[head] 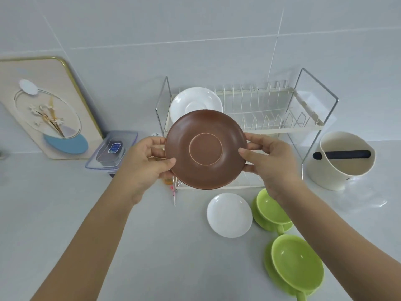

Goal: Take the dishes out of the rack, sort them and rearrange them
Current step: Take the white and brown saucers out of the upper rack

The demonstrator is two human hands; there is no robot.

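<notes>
Both hands, left [149, 157] and right [269, 161], grip the brown saucer [205, 149] by its rim before the rack [308, 124]. One white plate [195, 103] remains racked; a white dish [229, 215] and green cups [297, 260] already sit on the surface [152, 246].

Home kitchen: tiled wall [130, 22], dish rack [271, 109].

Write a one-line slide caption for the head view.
Both hands hold a brown saucer before the dish rack.

Matt brown saucer [205, 149], glossy white plate [229, 215], shiny metal-framed rack [312, 118], smooth tiled wall [195, 29].
</notes>
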